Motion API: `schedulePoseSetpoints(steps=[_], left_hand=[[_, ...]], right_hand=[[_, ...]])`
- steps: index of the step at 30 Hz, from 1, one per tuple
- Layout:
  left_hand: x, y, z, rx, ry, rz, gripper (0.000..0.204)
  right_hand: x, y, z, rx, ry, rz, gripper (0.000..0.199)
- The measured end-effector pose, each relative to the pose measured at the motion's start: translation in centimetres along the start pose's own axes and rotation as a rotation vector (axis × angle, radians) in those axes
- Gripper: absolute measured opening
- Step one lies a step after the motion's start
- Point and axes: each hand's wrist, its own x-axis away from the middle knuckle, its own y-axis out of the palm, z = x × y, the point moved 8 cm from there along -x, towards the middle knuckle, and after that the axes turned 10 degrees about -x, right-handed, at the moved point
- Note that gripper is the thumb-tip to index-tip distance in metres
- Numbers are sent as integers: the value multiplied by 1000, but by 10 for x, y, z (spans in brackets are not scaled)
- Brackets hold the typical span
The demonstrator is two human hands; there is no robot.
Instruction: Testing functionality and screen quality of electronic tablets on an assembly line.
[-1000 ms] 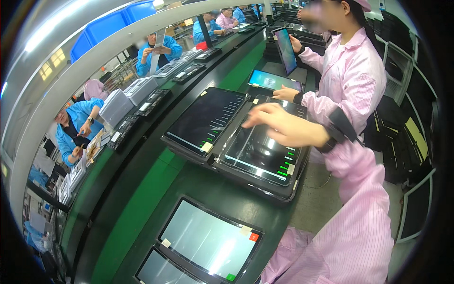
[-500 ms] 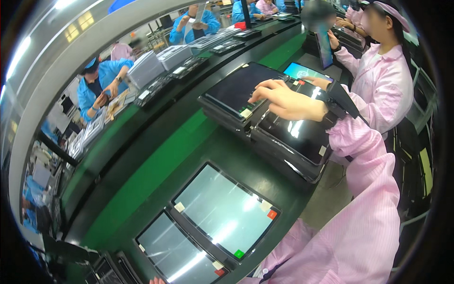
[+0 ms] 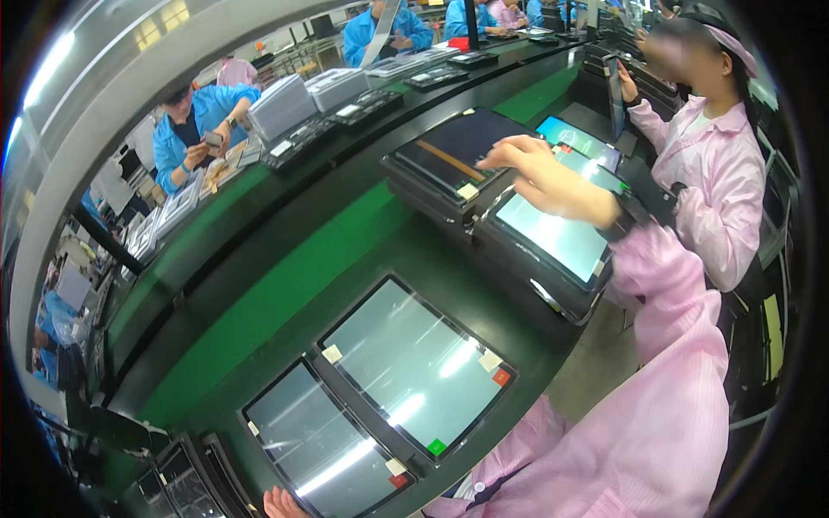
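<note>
My right hand [image 3: 557, 183] reaches over a stack of tablets at the upper right, its fingers loosely bent and holding nothing. Beneath it lies a tablet with a pale lit screen [image 3: 553, 237]; beside that, a dark-screened tablet [image 3: 445, 160] tops another stack, a brown streak across its glass. I cannot tell whether my fingertips touch either one. At the bottom edge, the fingers of my left hand [image 3: 283, 502] show stretched out beside the corner of a pale-screened tablet [image 3: 319, 440]. A second pale-screened tablet [image 3: 410, 363], with red and green stickers, lies alongside it.
Dark trays [image 3: 186, 483] stand at the lower left. A green strip [image 3: 285, 302] runs along the dark bench. Beyond are white stacks [image 3: 283, 108] and workers in blue. A co-worker in pink [image 3: 712, 173] holds a tablet upright at the right, near another lit tablet [image 3: 574, 138].
The tablet screen under my right hand has turned from dark to lit. More of my left hand shows at the bottom edge. The view has shifted slightly.
</note>
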Motion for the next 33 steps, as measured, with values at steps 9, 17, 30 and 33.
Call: schedulePoseSetpoints(steps=[9,17,30,33], left_hand=[[-5,5,-6,-9,45,-48,52],[18,-15,1,-48,82,38,42],[10,-16,-13,-15,76,-54,40],[9,-18,-15,0,54,-36,40]], right_hand=[[118,103,-159,-219,-317,-221,34],[139,145,-161,-272,-272,-292,28],[81,104,-123,-461,70,120,12],[85,96,-89,-491,249,350,10]])
